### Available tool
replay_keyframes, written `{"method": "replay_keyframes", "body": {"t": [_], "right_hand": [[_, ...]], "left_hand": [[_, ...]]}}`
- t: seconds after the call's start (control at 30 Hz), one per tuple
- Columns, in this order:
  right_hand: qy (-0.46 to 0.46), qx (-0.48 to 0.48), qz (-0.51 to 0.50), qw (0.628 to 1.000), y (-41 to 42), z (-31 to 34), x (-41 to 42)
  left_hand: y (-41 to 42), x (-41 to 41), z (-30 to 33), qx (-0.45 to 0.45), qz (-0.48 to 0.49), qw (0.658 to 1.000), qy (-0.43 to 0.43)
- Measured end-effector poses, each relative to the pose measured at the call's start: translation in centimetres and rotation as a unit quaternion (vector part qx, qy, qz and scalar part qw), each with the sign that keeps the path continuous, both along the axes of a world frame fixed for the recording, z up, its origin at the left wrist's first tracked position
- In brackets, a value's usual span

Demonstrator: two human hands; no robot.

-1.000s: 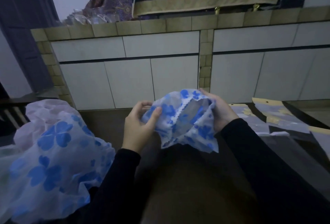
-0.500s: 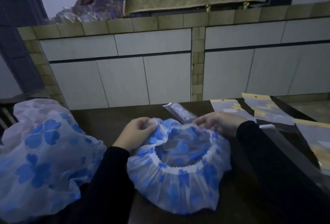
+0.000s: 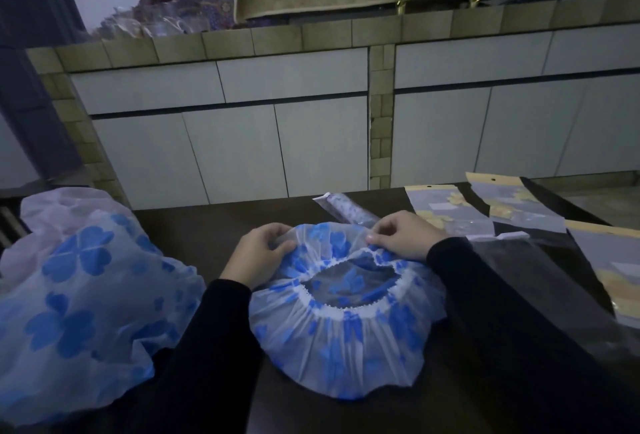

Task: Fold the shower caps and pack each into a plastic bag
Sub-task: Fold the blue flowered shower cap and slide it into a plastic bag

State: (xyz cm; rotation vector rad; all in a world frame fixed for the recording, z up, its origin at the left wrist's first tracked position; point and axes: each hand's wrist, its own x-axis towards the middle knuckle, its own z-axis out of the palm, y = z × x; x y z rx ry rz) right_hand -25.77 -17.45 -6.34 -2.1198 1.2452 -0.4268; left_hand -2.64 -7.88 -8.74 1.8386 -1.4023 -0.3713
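since a second ago the translucent white shower cap with blue flower print (image 3: 341, 316) had come down from mid-air, where it was bunched between the hands, and lay spread on the dark brown table (image 3: 214, 225), elastic opening facing up. the left hand (image 3: 258, 255) had its fingers curled over the far-left rim, thumb pinching the frill. the right hand (image 3: 403, 234) pinched the far-right rim between thumb and forefinger, close to the gathered white elastic. both dark sleeves ran back to the near edge.

just beyond the right hand lay a rolled, already bagged cap (image 3: 349, 210). flat plastic bags with tan header cards (image 3: 446, 206) sat to the far right, and a heap of unfolded flowered caps (image 3: 86, 295) sat at the left.

the fold seemed about to start. the slick film could slide or spring back at the elastic, giving a crooked fold too bulky for a narrow bag. the right sleeve could also drag the clear bags nearby.
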Motion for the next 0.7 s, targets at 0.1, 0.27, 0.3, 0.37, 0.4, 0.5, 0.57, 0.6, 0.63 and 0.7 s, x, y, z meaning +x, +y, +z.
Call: {"method": "replay_keyframes", "body": {"t": [0.1, 0.27, 0.3, 0.37, 0.4, 0.5, 0.57, 0.6, 0.63, 0.7], "right_hand": [[0.009, -0.025, -0.023, 0.999, -0.5, 0.3, -0.6], [0.016, -0.025, -0.031, 0.999, -0.5, 0.0, -0.4], [0.018, -0.029, -0.033, 0.999, -0.5, 0.0, -0.3], [0.012, -0.055, -0.046, 0.997, -0.4, 0.2, -0.1], [-0.003, -0.076, -0.056, 0.996, -0.4, 0.2, 0.0], [-0.041, -0.161, -0.087, 0.982, -0.6, 0.6, 0.6], [-0.017, -0.180, -0.090, 0.979, -1.2, 0.5, 1.3], [0.004, -0.181, -0.086, 0.980, -1.7, 0.2, 1.7], [0.024, -0.177, -0.081, 0.980, -2.2, -0.1, 2.1], [0.051, -0.161, -0.078, 0.983, -3.3, -0.6, 3.0]], "left_hand": [[0.1, 0.4, 0.3, 0.004, 0.005, 1.000, 0.001], [0.4, 0.1, 0.9, -0.045, 0.039, 0.998, -0.026], [0.5, -0.1, 1.1, -0.070, 0.037, 0.995, -0.056], [0.6, -0.9, 1.7, -0.101, 0.004, 0.992, -0.078], [0.6, -1.4, 1.7, -0.081, -0.029, 0.994, -0.072], [0.2, -2.6, 0.7, 0.068, -0.110, 0.984, -0.123], [0.0, -3.2, 0.0, 0.153, -0.132, 0.966, -0.164], [0.0, -3.3, -0.2, 0.177, -0.139, 0.958, -0.177], [-0.1, -3.4, -0.4, 0.193, -0.146, 0.953, -0.182], [-0.1, -3.4, -0.5, 0.209, -0.155, 0.948, -0.182]]}}
